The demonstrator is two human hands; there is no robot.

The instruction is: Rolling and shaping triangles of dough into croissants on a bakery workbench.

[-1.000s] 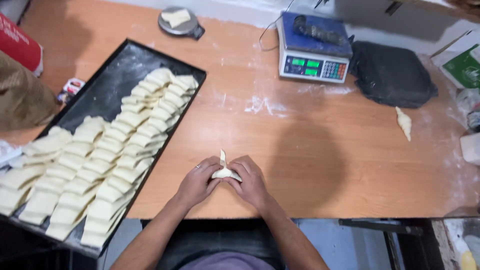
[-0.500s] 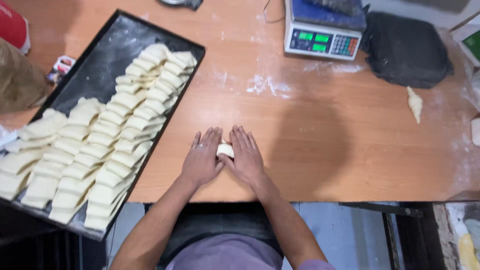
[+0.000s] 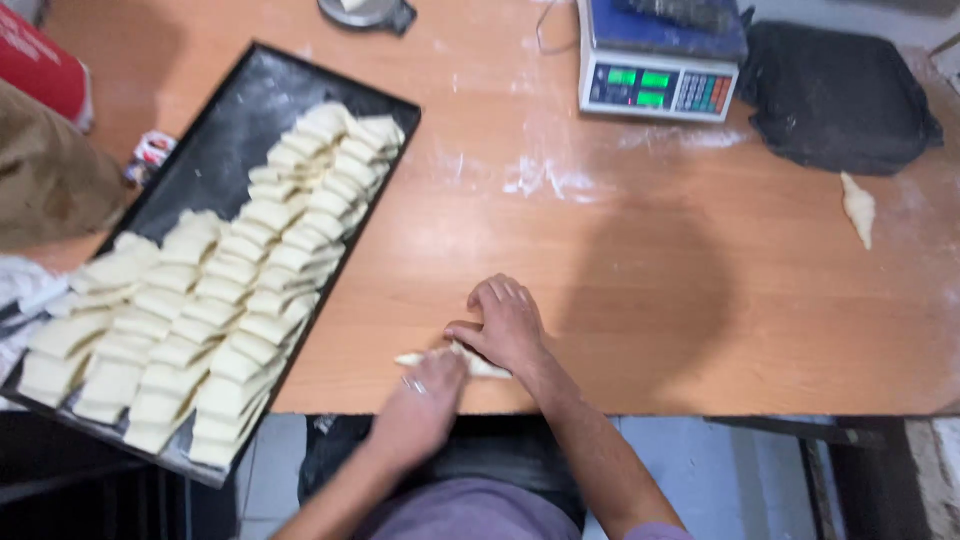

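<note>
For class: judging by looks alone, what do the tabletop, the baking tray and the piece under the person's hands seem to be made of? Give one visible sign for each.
Tabletop: probably wood or wood-look laminate, since it is orange-brown, smooth and flour-dusted.
Baking tray: likely dark metal, being black, thin-rimmed and matte with flour smears.
Dough piece: soft raw dough, pale cream with tapering ends, pressed under the left hand and right hand.

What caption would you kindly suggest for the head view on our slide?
Both hands, left hand and right hand, press a dough piece beside a black tray of shaped pastries.

We see a black tray of dough pieces, a scale, a black bag, and a stray dough roll on the table.
</note>
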